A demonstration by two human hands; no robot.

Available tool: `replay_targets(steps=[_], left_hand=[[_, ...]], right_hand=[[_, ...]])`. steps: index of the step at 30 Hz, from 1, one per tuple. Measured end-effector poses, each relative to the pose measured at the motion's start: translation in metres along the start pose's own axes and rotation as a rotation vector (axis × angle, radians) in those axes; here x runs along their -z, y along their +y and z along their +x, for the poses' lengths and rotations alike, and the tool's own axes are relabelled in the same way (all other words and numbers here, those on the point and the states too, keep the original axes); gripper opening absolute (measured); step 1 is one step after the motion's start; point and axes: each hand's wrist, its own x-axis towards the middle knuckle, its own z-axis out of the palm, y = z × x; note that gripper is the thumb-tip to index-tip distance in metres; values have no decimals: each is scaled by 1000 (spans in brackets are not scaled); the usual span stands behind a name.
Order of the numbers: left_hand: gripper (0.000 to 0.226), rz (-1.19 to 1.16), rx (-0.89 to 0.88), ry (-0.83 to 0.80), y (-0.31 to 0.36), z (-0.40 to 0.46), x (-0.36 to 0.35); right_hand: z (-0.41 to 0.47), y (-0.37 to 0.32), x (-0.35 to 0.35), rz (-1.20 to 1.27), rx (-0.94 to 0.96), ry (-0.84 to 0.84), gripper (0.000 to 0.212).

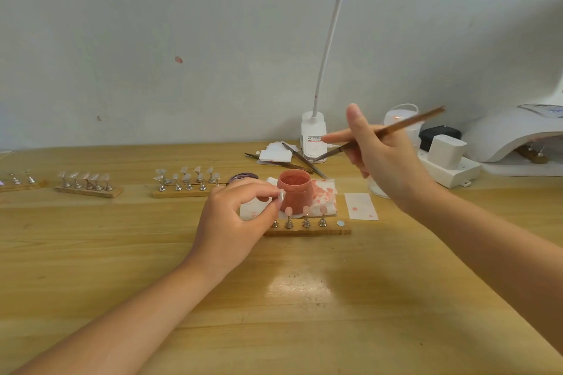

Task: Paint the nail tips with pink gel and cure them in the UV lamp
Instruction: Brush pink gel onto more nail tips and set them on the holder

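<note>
The head view looks down on a wooden tabletop [304,298] with both hands above it. The left hand [234,222] has its fingers curled, and thumb and forefinger pinch a small nail tip [281,194], which is lifted just beside the open jar of pink gel [295,190]. The right hand [387,158] is raised higher and well apart from the jar; its fingers are closed around a thin brown brush [396,128], held like a pen, with the metal end pointing left and down toward the jar and the wooden end pointing up to the right. Just in front of the jar lies a wooden holder strip [307,231] with small metal stands, and three of the stands carry pink nail tips [306,210]. The jar stands on a white paper [327,189] with pink spots. Further left on the tabletop are more wooden strips with clear tips [185,181]. The white UV lamp [511,134] stands at the far right edge, beside a white power strip [451,170]. A white clip lamp [313,137] stands behind the jar, near the wall, with tweezers [301,161] lying just beside it.
</note>
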Motion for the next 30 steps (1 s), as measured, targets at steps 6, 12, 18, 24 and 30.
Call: replay_targets(steps=[6,12,18,24,30], left_hand=[[33,-37,28,-19,-3,2,1],[24,-44,14,-31,-6,3,1],[23,-43,19,-31,-7,2,1],[29,-35,36,-32,-6,2,2],[28,-27,15,-25,-6,1,2]], right_hand=[[28,7,-17,-171,44,-59,33],[33,14,-33,-425,60,-155,42],[29,20,-42,-553,122,-202,53],[33,16,-25,-348,46,-4,41],[31,21,-14,-234,-83,75,40]])
